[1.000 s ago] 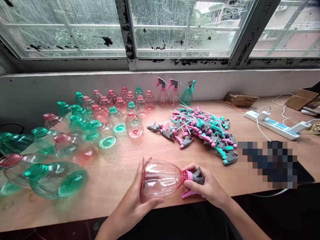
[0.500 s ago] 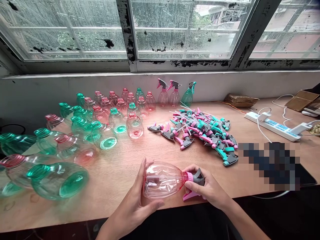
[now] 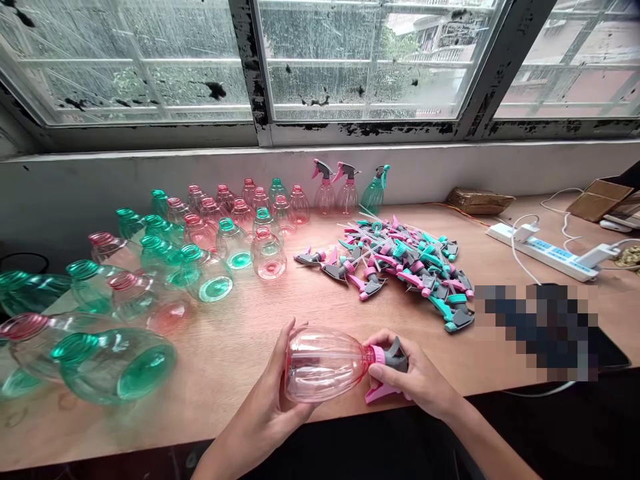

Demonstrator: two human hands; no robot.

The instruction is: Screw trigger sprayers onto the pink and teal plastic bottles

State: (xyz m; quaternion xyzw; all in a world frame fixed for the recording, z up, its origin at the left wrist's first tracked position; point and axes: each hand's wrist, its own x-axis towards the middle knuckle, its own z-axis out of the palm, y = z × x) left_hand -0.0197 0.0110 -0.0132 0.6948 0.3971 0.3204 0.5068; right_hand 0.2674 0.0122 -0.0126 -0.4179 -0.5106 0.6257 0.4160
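A clear pink spray bottle (image 3: 325, 365) lies sideways in my two hands above the table's front edge, its base to the left. My left hand (image 3: 275, 393) cups the base end, thumb below and fingers behind. At the neck, the fingers of my right hand (image 3: 407, 373) are closed around the pink collar of a grey and pink trigger sprayer (image 3: 397, 355). The sprayer sits on the bottle's mouth, with its pink trigger hanging down beneath my right hand. Part of the sprayer is covered by my fingers.
Open pink and green bottles (image 3: 207, 277) stand across the table's left side. A heap of loose trigger sprayers (image 3: 410, 260) lies right of centre. Several bottles with sprayers (image 3: 347, 195) stand by the wall. A power strip (image 3: 545, 252) and a blurred-out dark item (image 3: 543, 327) lie right.
Both hands keep hold of the bottle and sprayer. The left thumb has slid further under the bottle and the bottle has turned slightly. The view shifts a little.
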